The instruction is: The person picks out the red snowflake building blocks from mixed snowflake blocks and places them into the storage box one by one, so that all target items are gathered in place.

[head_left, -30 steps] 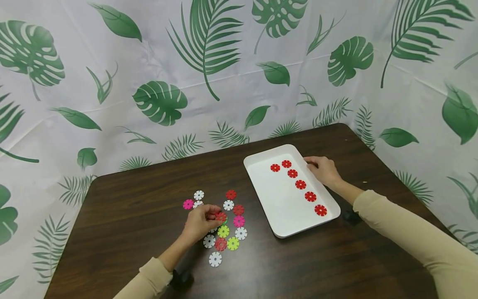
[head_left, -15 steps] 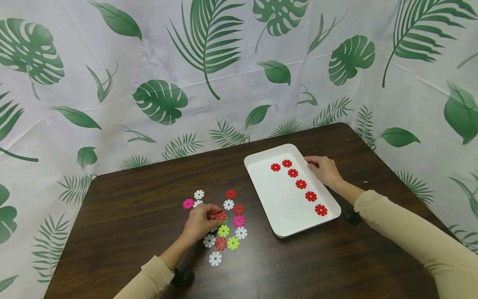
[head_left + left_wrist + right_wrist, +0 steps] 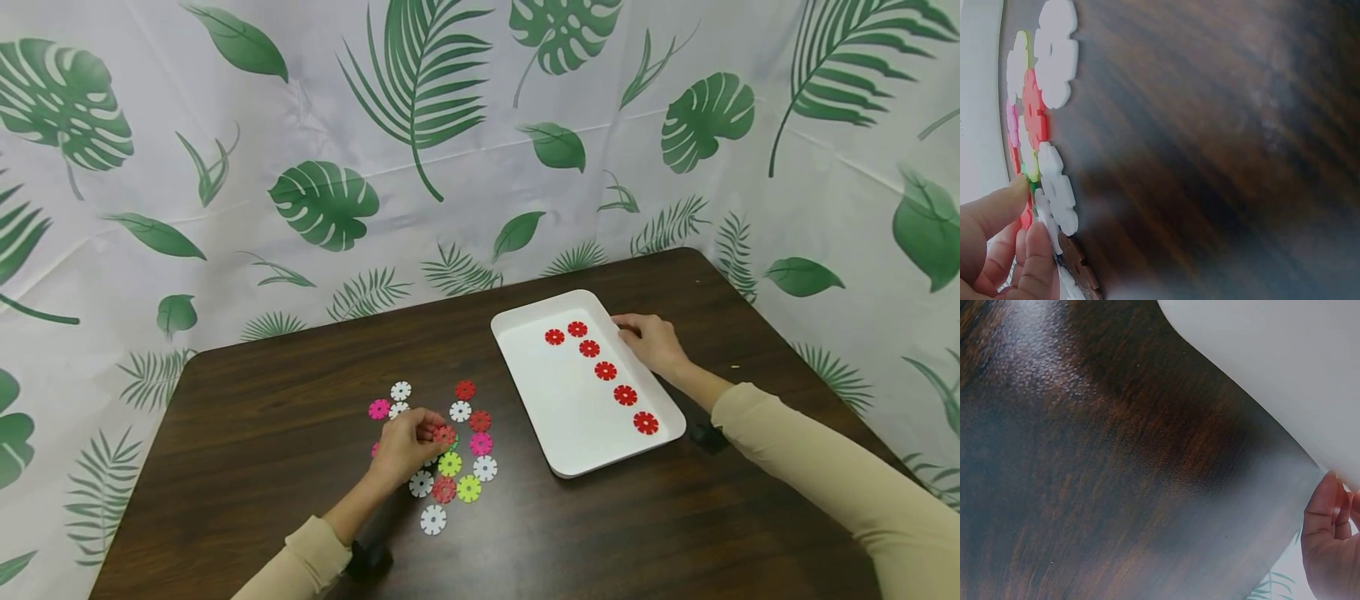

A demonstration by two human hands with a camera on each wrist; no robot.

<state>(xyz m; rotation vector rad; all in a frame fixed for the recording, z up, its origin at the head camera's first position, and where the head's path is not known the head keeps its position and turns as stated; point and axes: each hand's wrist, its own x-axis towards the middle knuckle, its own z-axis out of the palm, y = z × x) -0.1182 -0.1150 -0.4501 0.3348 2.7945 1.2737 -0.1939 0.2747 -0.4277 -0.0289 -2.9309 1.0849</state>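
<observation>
My left hand [image 3: 405,446] rests on a scatter of flat flower-shaped discs and pinches a red disc [image 3: 444,434] between thumb and fingertips. In the left wrist view the fingertips [image 3: 1019,234] press at the stacked discs [image 3: 1041,119] on the dark table. My right hand [image 3: 649,342] holds the far right rim of a white tray [image 3: 570,400]. Several red discs [image 3: 605,371] lie in a curved line inside the tray. The right wrist view shows the tray's outer wall [image 3: 1285,369] with my fingers [image 3: 1329,531] curled at its edge.
White, pink, yellow-green and red discs [image 3: 450,463] lie loose around my left hand on the dark wooden table [image 3: 247,433]. A leaf-print curtain [image 3: 420,150] hangs close behind the table and round its right side.
</observation>
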